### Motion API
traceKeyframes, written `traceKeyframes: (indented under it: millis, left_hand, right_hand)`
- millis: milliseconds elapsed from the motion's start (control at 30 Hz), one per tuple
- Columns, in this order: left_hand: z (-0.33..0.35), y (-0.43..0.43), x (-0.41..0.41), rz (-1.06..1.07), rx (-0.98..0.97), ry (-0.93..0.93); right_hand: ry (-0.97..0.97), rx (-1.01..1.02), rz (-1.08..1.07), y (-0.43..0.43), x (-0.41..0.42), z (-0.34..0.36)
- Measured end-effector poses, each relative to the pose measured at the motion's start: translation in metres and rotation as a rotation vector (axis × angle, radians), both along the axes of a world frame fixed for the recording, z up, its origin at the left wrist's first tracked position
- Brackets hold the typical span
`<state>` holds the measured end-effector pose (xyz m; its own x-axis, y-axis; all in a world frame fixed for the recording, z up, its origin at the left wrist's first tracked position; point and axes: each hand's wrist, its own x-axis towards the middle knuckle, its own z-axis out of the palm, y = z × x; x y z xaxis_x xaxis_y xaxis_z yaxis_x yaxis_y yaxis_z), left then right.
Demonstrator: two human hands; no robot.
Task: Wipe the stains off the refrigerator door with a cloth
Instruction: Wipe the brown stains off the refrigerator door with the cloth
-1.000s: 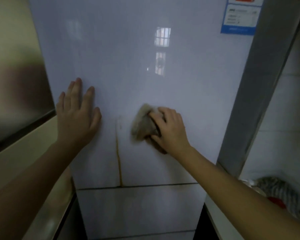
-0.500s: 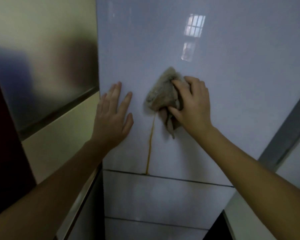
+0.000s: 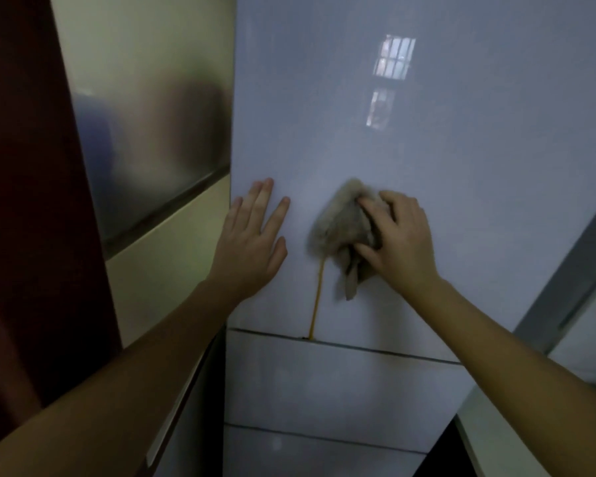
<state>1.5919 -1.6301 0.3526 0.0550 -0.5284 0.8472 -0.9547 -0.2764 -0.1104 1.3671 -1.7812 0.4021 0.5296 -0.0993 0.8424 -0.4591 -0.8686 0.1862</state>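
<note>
The glossy pale refrigerator door (image 3: 444, 149) fills the middle of the head view. A thin orange-brown drip stain (image 3: 316, 299) runs down it to the door's lower seam. My right hand (image 3: 401, 239) presses a crumpled grey-beige cloth (image 3: 338, 225) against the door, right at the top end of the stain; a corner of the cloth hangs down beside the streak. My left hand (image 3: 253, 241) lies flat on the door near its left edge, fingers spread, holding nothing.
A lower drawer front (image 3: 324, 383) sits below the seam. Left of the fridge stands a cream cabinet with a shiny metal panel (image 3: 152, 132), and a dark red-brown surface (image 3: 25, 201) beyond it. A grey frame (image 3: 572, 277) and a pale counter edge lie at right.
The cloth and my right hand have moved left from beside the streak onto its top, and the visible streak is shorter. The view has swung left; my left hand stays flat on the door.
</note>
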Motion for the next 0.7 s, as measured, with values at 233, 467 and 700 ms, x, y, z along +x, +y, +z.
traceKeyframes:
  millis: [233, 467, 700]
  left_hand:
    - [-0.011, -0.008, -0.003, -0.024, -0.039, 0.058]
    - [-0.016, -0.014, -0.004, -0.054, -0.076, 0.106]
    - [-0.018, -0.018, -0.008, -0.067, -0.108, 0.166]
  right_hand:
    - [-0.137, 0.011, 0.003, 0.001, 0.011, 0.007]
    - [-0.163, 0.061, -0.042, 0.002, 0.005, -0.009]
    - [-0.188, 0.141, -0.051, 0.011, 0.007, -0.013]
